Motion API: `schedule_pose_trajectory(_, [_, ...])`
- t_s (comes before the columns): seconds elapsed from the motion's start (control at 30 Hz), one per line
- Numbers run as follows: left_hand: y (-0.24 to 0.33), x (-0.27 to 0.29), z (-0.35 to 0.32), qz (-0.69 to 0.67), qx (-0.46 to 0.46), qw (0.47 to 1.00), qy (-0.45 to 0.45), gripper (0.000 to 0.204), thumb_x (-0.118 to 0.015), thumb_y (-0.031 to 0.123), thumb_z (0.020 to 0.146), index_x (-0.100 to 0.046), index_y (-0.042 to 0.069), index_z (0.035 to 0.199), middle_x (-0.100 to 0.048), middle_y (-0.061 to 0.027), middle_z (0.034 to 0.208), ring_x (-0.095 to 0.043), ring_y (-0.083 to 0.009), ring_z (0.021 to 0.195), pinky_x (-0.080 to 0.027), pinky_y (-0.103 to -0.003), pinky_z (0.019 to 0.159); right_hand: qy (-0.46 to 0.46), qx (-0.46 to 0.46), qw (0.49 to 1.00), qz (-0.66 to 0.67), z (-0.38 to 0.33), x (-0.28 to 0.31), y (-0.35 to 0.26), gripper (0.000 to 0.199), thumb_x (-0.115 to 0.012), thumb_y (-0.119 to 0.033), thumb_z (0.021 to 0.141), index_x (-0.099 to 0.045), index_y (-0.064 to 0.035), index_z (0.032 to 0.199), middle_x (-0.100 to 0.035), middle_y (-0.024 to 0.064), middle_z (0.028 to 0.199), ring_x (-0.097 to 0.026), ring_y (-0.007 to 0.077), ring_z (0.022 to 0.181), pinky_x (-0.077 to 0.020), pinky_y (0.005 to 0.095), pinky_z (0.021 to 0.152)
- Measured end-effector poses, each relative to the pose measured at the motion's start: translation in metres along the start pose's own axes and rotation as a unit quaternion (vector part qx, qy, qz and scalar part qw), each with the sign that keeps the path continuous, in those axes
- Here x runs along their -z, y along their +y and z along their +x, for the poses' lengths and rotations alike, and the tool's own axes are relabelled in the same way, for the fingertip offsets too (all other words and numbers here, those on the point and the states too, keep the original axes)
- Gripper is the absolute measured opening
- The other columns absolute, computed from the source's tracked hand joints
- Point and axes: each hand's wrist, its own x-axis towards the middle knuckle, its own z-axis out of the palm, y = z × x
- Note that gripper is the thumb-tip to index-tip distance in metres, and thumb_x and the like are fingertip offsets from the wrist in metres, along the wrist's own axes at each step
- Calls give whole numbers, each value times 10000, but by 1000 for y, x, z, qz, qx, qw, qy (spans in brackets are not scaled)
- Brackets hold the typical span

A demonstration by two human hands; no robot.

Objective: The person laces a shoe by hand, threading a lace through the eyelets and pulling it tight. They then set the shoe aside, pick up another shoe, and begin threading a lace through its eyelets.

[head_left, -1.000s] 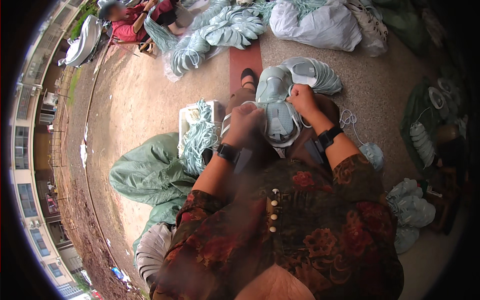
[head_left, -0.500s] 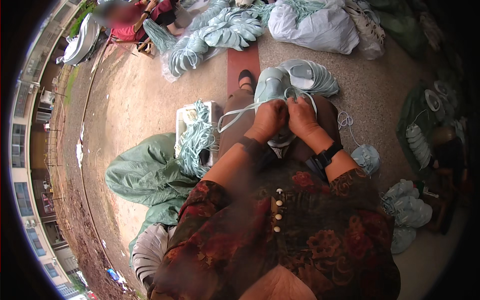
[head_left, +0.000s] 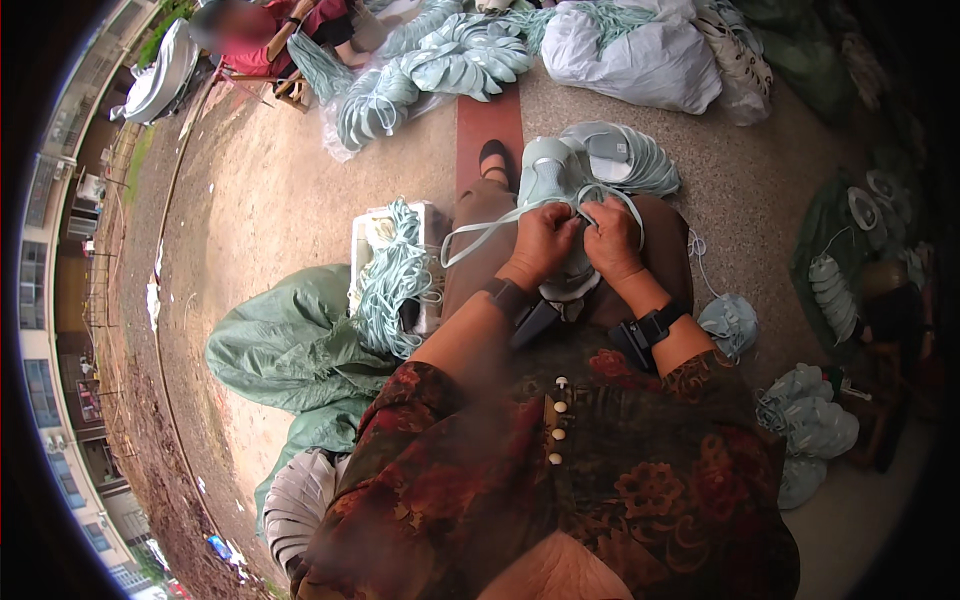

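Head view: the left hand (head_left: 540, 243) and the right hand (head_left: 610, 238) meet over a pale green shoe upper (head_left: 548, 178) that rests on the person's lap, toe pointing away. Both hands have their fingers curled shut, pinching a flat pale green lace (head_left: 480, 228) near the top of the upper; which eyelet they work at is hidden behind the knuckles. One loop of the lace swings out to the left of the left hand, and another arcs over the right hand (so a good part of it hangs free, not pulled through).

Judging by that slack, the lacing of this upper looks begun but not finished.

Around it, the stock suggests the wider job is part done too. A bundle of loose laces (head_left: 392, 280) lies over a white crate (head_left: 368, 232) just left of the lap. A fanned stack of uppers (head_left: 630, 160) sits beyond the knees. More pale green pieces lie near the right elbow (head_left: 808, 425), though whether these are laced I cannot tell. A crumpled green sack (head_left: 290, 345) lies on the ground at the left, and a white sack (head_left: 640, 50) stands well beyond.
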Motion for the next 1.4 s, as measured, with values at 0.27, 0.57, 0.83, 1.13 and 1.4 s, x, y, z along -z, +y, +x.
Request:
schedule_pose_trajectory(0.27, [5, 11, 11, 110, -47, 993, -23, 130, -634, 114, 748, -645, -4, 802, -618, -209, 724, -620, -366, 673, -487, -389, 608, -18, -4, 1000, 8, 4, -3, 3, 213, -573, -27, 651, -648, -40, 850, -572, 186, 754, -576, 371, 742, -478, 439, 683])
schedule_pose_trajectory(0.57, [-19, 100, -38, -127, 162, 966, -158, 132, -647, 120, 778, -640, -12, 776, -570, -18, 625, -509, -77, 551, -405, -231, 504, -32, 32, 998, 36, 13, 8, -25, 75, -626, -84, 726, -587, -29, 759, -571, 159, 720, -578, 354, 698, -471, 428, 627])
schedule_pose_trajectory(0.83, [-25, 76, -26, -365, 273, 890, -4, 101, -675, 99, 819, -616, 61, 746, -581, 13, 672, -493, -57, 544, -382, -192, 500, -125, 118, 985, -16, 23, -16, -36, 50, -613, -70, 744, -597, -46, 784, -551, 142, 721, -560, 348, 699, -450, 441, 636])
schedule_pose_trajectory(1.13, [-34, 44, -1, -380, 198, 898, 100, 74, -635, 1, 795, -604, 1, 863, -625, -31, 744, -581, -91, 643, -480, -209, 602, -141, 85, 986, 24, 23, -25, -34, 232, -665, -69, 700, -641, -50, 930, -543, 147, 772, -554, 331, 740, -451, 428, 674])
schedule_pose_trajectory(1.4, [-41, 36, 6, -196, 133, 963, 130, 76, -658, 6, 735, -598, 13, 782, -635, -67, 714, -612, -163, 617, -490, -281, 596, -117, 82, 989, 32, 21, -26, -31, 213, -656, -63, 700, -639, -52, 912, -540, 142, 756, -554, 329, 744, -449, 420, 673])
